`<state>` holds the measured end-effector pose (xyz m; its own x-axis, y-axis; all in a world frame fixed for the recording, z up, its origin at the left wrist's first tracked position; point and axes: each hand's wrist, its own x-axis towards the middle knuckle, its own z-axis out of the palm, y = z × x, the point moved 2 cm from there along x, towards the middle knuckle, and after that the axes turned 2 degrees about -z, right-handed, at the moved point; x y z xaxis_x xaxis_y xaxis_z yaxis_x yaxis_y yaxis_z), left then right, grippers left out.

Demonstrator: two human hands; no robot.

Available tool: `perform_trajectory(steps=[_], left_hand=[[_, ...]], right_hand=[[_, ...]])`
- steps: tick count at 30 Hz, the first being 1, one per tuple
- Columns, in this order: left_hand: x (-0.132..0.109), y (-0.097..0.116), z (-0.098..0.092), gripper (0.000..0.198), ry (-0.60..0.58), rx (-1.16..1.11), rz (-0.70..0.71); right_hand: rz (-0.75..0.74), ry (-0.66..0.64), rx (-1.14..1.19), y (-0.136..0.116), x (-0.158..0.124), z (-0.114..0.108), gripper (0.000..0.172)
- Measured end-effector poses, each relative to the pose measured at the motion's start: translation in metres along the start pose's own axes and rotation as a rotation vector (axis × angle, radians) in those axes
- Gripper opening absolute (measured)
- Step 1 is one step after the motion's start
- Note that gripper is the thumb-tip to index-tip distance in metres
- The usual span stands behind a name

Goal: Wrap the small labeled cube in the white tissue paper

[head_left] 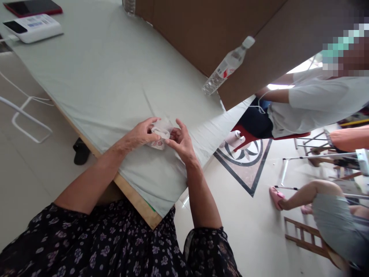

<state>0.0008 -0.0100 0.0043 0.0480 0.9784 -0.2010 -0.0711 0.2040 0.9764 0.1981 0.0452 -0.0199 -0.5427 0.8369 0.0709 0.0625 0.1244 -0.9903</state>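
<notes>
Between my hands, low over the near corner of the table, is a small crumpled white packet, partly see-through, with red print near its lower edge. My left hand grips its left side, thumb in front and fingers curled behind. On the other side, my right hand has its thumb tip at the packet's lower right edge. The index finger of that hand points up, apart from the packet, while the other fingers curl in behind it. What lies inside the packet I cannot make out.
A capped clear bottle stands against a large brown cardboard panel. A white device and a dark phone lie at the far left of the cloth-covered table. Other people sit at the right, one in a white shirt.
</notes>
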Motion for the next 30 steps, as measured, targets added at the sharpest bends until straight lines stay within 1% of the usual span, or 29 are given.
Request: perform_trajectory(steps=[3, 6, 8, 10, 13, 15, 20, 23, 27, 30], left_hand=[[-0.002, 0.002, -0.001, 0.091, 0.009, -0.003, 0.0], [-0.003, 0.004, -0.002, 0.092, -0.035, -0.016, 0.036], [-0.004, 0.005, -0.004, 0.093, -0.044, 0.009, 0.052], [-0.003, 0.005, -0.005, 0.095, -0.029, 0.038, 0.057], [-0.002, 0.005, -0.005, 0.095, -0.001, 0.039, 0.055], [-0.001, 0.005, -0.005, 0.092, 0.014, 0.028, 0.051], [-0.001, 0.006, -0.005, 0.088, 0.011, 0.022, 0.055], [-0.001, 0.005, -0.006, 0.087, 0.036, 0.061, 0.047], [0.0, 0.002, -0.009, 0.081, 0.064, 0.14, 0.079], [0.002, 0.0, -0.011, 0.073, 0.115, 0.18, 0.123]], right_hand=[[0.038, 0.054, 0.058, -0.002, 0.003, 0.006, 0.112], [0.092, 0.106, 0.099, -0.004, 0.005, 0.008, 0.108], [0.123, 0.103, 0.109, -0.006, 0.007, 0.008, 0.107], [0.143, 0.078, 0.107, -0.008, 0.009, 0.007, 0.106], [0.149, 0.053, 0.109, -0.011, 0.016, 0.004, 0.098], [0.138, 0.056, 0.101, -0.013, 0.023, 0.004, 0.089], [0.111, 0.049, 0.066, -0.021, 0.045, 0.007, 0.056], [0.071, 0.047, 0.055, -0.027, 0.054, 0.01, 0.045], [-0.009, 0.076, 0.019, -0.034, 0.049, 0.013, 0.035], [-0.096, 0.105, -0.097, -0.037, 0.039, 0.016, 0.029]])
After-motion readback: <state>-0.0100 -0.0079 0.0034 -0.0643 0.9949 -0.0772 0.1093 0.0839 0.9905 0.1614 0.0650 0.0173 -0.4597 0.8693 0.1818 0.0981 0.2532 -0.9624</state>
